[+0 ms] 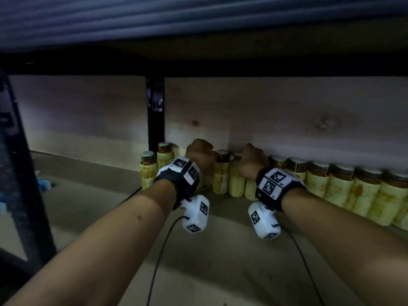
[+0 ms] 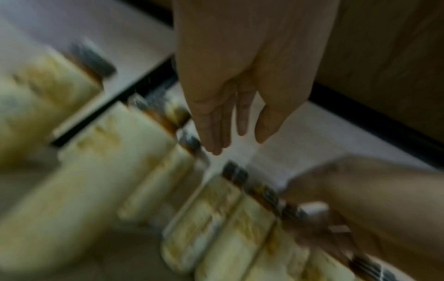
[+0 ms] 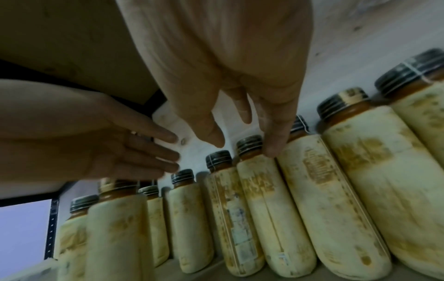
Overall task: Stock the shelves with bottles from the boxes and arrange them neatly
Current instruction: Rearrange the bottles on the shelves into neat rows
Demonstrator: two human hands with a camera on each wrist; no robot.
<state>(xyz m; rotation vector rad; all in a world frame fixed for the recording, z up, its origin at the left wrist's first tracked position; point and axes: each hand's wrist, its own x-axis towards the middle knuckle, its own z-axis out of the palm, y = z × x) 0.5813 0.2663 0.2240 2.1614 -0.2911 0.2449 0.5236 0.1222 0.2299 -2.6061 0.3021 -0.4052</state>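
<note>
Both forearms reach into the shelf [image 1: 220, 250]. Left hand [image 1: 199, 154] and right hand [image 1: 251, 160]: fingers straight, loosely spread, holding nothing, above the caps. Yellow bottles [image 1: 337, 186] stand upright in a row along the back board [image 1: 287, 111].

1. I see both forearms bare, without sleeves.
2. My left wrist wears a black strap with white marker-printed blocks [image 1: 184, 171]; the right wrist wears a matching black strap [image 1: 276, 182].
3. A white boxy camera unit [image 1: 196, 214] with a thin black cable [image 1: 159, 257] hangs under each.
</note>
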